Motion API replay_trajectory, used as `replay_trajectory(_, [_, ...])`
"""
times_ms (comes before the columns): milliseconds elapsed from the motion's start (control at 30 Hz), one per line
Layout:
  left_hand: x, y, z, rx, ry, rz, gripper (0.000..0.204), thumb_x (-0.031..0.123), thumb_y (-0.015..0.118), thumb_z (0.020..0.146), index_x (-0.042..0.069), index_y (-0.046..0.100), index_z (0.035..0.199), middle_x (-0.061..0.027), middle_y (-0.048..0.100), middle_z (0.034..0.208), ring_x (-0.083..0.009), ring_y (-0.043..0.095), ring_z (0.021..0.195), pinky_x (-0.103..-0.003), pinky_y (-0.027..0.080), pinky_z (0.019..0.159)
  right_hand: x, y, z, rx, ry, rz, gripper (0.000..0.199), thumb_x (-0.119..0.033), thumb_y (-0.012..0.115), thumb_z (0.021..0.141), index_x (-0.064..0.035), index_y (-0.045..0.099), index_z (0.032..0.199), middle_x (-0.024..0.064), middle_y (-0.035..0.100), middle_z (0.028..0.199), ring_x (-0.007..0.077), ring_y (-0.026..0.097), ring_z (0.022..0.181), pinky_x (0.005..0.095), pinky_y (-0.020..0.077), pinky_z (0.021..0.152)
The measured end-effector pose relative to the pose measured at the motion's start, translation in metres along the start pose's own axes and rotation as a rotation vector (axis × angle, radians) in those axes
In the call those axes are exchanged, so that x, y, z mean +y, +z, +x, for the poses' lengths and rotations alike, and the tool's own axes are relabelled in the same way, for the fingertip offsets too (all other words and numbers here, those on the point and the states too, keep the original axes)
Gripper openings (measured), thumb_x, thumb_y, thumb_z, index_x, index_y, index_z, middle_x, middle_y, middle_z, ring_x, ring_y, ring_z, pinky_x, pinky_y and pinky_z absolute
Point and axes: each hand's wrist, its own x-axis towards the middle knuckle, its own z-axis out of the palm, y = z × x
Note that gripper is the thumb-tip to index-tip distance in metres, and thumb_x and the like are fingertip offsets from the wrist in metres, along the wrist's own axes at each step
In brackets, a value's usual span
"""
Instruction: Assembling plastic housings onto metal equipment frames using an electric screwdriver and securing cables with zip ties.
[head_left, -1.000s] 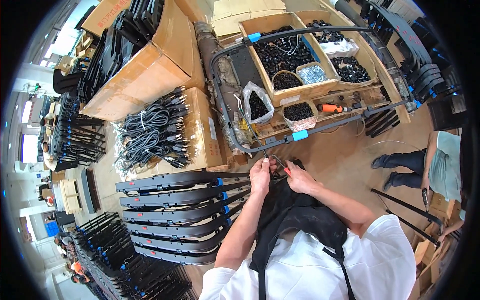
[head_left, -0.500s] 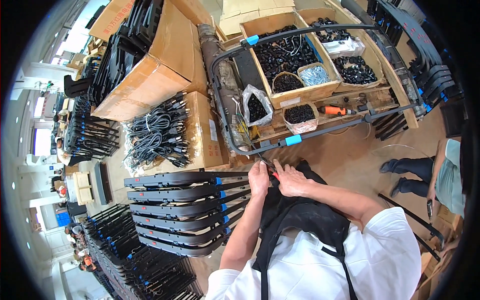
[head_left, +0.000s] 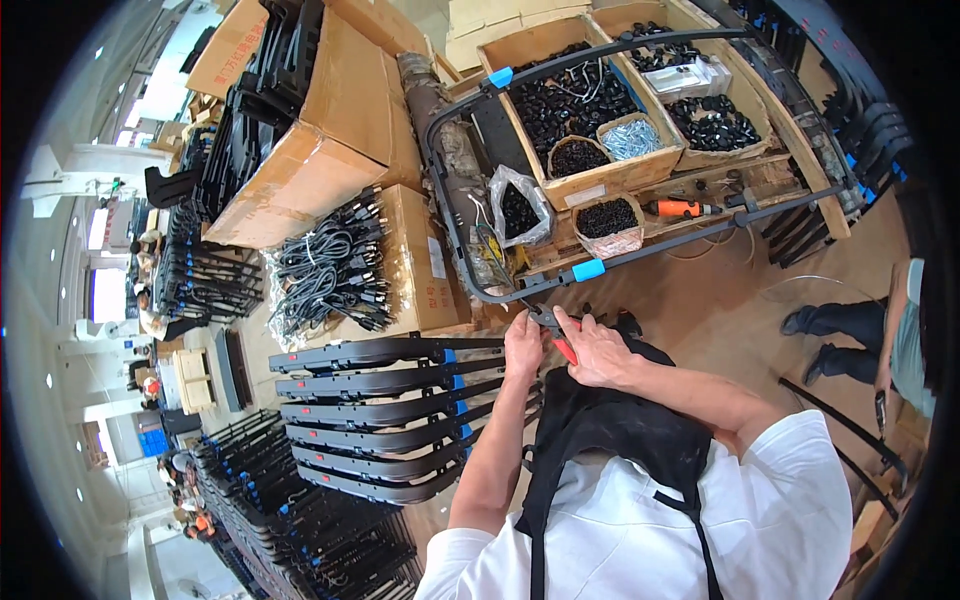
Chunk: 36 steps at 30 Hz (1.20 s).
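My right hand [head_left: 597,350] is closed around red-handled pliers [head_left: 548,318], whose dark jaws point left toward my other hand. My left hand [head_left: 522,345] is closed in a pinch just beside the jaws; what its fingers hold, possibly a thin wire end, is too small to make out. Both hands are just below the near left corner of a black tubular frame [head_left: 650,251] with blue wraps. Thin wires [head_left: 488,235] run along that corner. The frame lies over a wooden bench [head_left: 690,215].
Wooden bins [head_left: 620,182] of black parts and silver screws stand on the bench, beside a bag of black screws [head_left: 607,217] and an orange power tool [head_left: 675,208]. Left are bundled cables [head_left: 330,260], a cardboard box [head_left: 415,270] and stacked black frames [head_left: 375,385]. A person [head_left: 900,340] stands at right.
The pliers have come further into sight between my hands, and my right hand has turned and shifted slightly right. The whole view has moved a little.
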Motion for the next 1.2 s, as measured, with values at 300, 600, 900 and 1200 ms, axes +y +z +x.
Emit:
replay_trajectory(300, [0.066, -0.065, 0.034, 0.189, 0.516, 0.642, 0.028, 0.022, 0.055, 0.103, 0.004, 0.076, 0.106, -0.0152, 0.077, 0.089, -0.03, 0.074, 0.081, -0.041, 0.057, 0.073, -0.031, 0.032, -0.019, 0.235, 0.072, -0.08, 0.101, -0.014, 0.073, 0.08, -0.0171, 0.022, 0.167, 0.0297, 0.057, 0.111, 0.0486, 0.069, 0.094, 0.0536, 0.0587, 0.082])
replay_trajectory(600, [0.095, -0.057, 0.097, -0.141, 0.671, 1.395, 0.047, 0.049, 0.053, 0.101, 0.01, 0.078, 0.104, -0.0187, 0.077, 0.11, -0.0381, 0.069, 0.108, -0.049, 0.047, 0.095, -0.085, 0.06, -0.01, 0.402, 0.208, -0.147, 0.088, -0.009, 0.068, 0.085, -0.0215, 0.032, 0.165, 0.0277, 0.054, 0.112, 0.0446, 0.069, 0.093, 0.0519, 0.0586, 0.079])
replay_trajectory(900, [0.081, -0.046, 0.098, -0.105, 0.676, 1.075, 0.04, 0.035, 0.052, 0.102, -0.002, 0.068, 0.101, -0.0309, 0.074, 0.101, -0.0483, 0.072, 0.097, -0.057, 0.055, 0.09, -0.114, 0.076, 0.013, 0.426, 0.334, -0.217, 0.088, -0.008, 0.067, 0.085, -0.0105, 0.03, 0.165, 0.0268, 0.054, 0.113, 0.0405, 0.067, 0.094, 0.047, 0.061, 0.073])
replay_trajectory(1200, [0.08, -0.042, 0.106, -0.002, 0.583, 0.97, 0.039, 0.038, 0.054, 0.102, 0.003, 0.07, 0.103, -0.0283, 0.074, 0.101, -0.048, 0.071, 0.1, -0.057, 0.053, 0.091, -0.118, 0.077, 0.024, 0.409, 0.415, -0.145, 0.093, -0.012, 0.071, 0.084, -0.0099, 0.028, 0.165, 0.0257, 0.056, 0.118, 0.0373, 0.068, 0.101, 0.0432, 0.0611, 0.08])
